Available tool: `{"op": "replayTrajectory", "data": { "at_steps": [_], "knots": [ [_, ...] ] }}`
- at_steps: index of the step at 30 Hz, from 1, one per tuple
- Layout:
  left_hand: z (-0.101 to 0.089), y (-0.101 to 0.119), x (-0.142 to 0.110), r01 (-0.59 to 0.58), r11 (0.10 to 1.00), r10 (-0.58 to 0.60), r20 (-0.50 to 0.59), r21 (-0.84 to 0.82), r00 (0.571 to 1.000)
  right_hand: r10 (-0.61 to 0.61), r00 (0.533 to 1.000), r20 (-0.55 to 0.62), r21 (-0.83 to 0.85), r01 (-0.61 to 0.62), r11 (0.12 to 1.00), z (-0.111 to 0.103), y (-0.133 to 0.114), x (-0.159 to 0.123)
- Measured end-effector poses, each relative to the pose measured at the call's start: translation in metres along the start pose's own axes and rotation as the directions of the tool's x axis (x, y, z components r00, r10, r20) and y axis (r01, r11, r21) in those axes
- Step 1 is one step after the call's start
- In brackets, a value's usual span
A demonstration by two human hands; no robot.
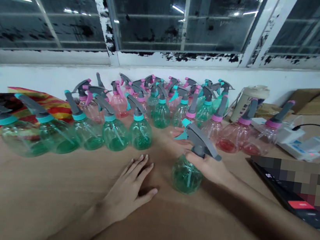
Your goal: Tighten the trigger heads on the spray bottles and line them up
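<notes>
My right hand (210, 165) is wrapped round the neck of a green spray bottle (186, 178) with a grey and turquoise trigger head. The bottle stands nearly upright at the middle right of the table, with a thin tube showing inside it. Flat on the wooden table (50, 188) lies my left hand (130, 191), fingers spread and holding nothing. Nearest to that hand are another green spray bottle (140, 133) and a row of similar ones reaching to the left. Several pink spray bottles (231, 137) stand beyond my right hand.
More green and pink bottles crowd the back by the windows (179, 16). At right are a pale tumbler (249, 102), an open cardboard box (317, 101), a white power strip (300, 148) with a black cable, and a dark device (294, 196). Patterned red-yellow cloth (44, 104) lies at left.
</notes>
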State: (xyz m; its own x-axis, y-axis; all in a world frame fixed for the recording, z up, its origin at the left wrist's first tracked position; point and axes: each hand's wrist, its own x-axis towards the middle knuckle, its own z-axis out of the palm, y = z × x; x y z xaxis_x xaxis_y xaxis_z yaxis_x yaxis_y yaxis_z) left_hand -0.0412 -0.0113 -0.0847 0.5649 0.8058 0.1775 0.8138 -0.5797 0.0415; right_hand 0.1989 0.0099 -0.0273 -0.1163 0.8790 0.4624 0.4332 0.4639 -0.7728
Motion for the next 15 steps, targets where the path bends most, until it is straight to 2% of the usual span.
{"op": "replayTrajectory", "data": {
  "at_steps": [3,7,15],
  "knots": [
    [0.0003,-0.0004,-0.0003,-0.01,1.0,0.01,-0.005,-0.005,1.0,0.034,0.999,0.031,0.057,-0.036,0.998,0.0017,0.0004,0.0021],
    [-0.0002,0.0,0.0,-0.014,1.0,0.014,-0.006,-0.007,1.0,-0.02,1.0,-0.019,0.098,0.022,0.995,0.0052,-0.0003,0.0053],
    [-0.0027,0.0014,0.0009,-0.011,1.0,0.011,0.017,-0.008,1.0,-0.057,0.997,-0.052,0.063,0.06,0.996,0.0097,-0.0012,0.0081]
  ]
}}
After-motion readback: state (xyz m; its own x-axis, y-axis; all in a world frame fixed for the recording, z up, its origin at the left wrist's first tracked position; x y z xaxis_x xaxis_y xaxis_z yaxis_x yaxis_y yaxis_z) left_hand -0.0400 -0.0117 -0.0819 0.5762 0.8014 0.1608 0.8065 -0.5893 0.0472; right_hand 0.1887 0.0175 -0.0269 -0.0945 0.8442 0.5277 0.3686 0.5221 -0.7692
